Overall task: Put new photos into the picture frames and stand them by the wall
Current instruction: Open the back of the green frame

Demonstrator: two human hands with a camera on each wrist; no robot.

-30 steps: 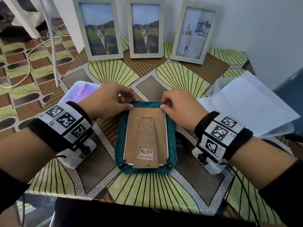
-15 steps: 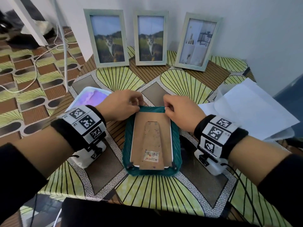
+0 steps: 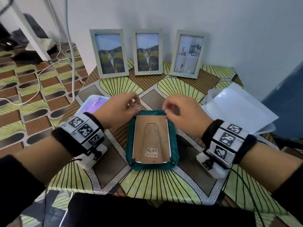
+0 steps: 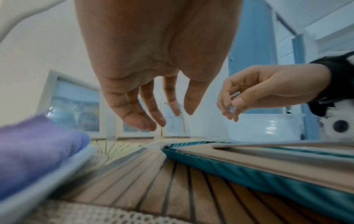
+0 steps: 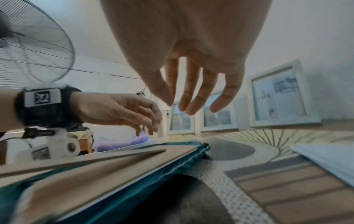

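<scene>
A teal picture frame lies face down in the middle of the table, its brown back board and folded stand facing up. My left hand hovers just above the frame's far left corner, fingers relaxed and holding nothing. My right hand hovers above the far right corner, fingers loosely curled and empty. From the left wrist view the left hand's fingers hang clear of the teal frame. Seen from the right wrist, the fingers likewise hang above the frame. Three pale frames with photos stand against the wall.
A white tray with a purple cloth sits left of the teal frame. A stack of clear plastic sleeves and white sheets lies at the right. Cables run over the patterned floor on the left. A fan stands behind.
Both hands have let go of the teal frame's far edge and lifted slightly off it. The frame itself lies as before; the head view has tilted up toward the wall.
</scene>
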